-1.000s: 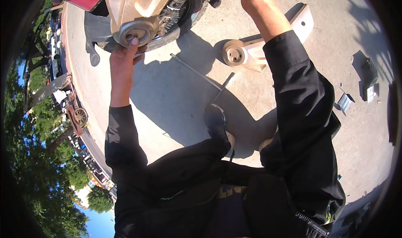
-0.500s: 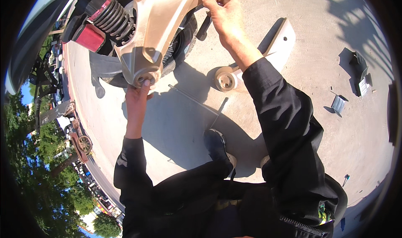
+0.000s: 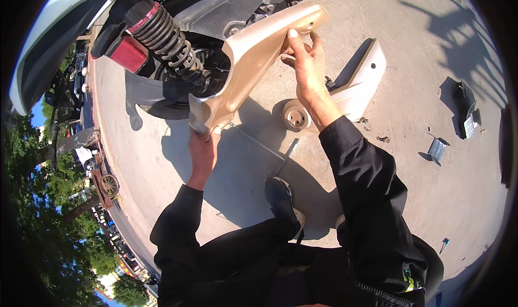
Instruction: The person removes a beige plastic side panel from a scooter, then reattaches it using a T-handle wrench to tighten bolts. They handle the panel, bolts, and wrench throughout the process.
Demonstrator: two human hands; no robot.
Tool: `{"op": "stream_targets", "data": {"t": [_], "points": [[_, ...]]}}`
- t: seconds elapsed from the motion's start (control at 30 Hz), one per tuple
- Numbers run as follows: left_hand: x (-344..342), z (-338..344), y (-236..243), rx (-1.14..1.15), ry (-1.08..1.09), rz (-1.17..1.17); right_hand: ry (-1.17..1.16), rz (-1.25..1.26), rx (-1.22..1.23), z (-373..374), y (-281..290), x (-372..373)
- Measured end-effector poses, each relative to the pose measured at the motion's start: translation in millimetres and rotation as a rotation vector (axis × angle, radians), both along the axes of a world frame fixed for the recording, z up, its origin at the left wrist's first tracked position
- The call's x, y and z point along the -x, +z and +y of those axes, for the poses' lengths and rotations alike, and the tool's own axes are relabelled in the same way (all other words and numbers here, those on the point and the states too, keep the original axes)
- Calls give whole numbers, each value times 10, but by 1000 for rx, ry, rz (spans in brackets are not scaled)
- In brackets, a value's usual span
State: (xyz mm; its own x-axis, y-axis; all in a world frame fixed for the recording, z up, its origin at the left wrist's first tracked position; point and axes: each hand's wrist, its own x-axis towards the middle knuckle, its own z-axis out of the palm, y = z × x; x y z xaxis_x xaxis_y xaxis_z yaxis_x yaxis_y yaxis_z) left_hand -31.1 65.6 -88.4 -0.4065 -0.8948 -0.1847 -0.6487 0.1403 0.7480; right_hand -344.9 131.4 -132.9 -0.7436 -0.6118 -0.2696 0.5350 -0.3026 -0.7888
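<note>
- Gripping the lower end of the pale gold cover (image 3: 259, 59), in the head view, the left hand (image 3: 202, 153) has its thumb on the near side; its other fingers are partly hidden.
- The right hand (image 3: 310, 72) grasps the upper end, its thumb against the cover near a small hole and its fingers bent at the lower edge; how firmly cannot be told.
- The cover slants between the two hands, from lower left to upper right, in front of the vehicle's dark parts.
- Left of it stands a coil spring (image 3: 170, 40), with a red part (image 3: 127, 53) just beside.
- A second cover (image 3: 364, 83) lies on the concrete (image 3: 388, 210) beyond the right wrist, its round end toward the person.
- A thin rod (image 3: 259, 143) lies on the concrete near a dark shoe (image 3: 279, 196).
- Well to the right lie a dark piece (image 3: 464, 110) and a small grey piece (image 3: 438, 149).
- Trees (image 3: 48, 226) fill the left rim.
</note>
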Motion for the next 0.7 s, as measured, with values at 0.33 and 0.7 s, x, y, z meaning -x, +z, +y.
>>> {"op": "stream_targets", "data": {"t": [0.33, 0.7], "points": [[83, -31, 38, -152, 113, 90, 32, 137, 28, -40, 195, -104], [218, -422, 294, -181, 61, 26, -114, 355, -96, -429, 421, 148]]}}
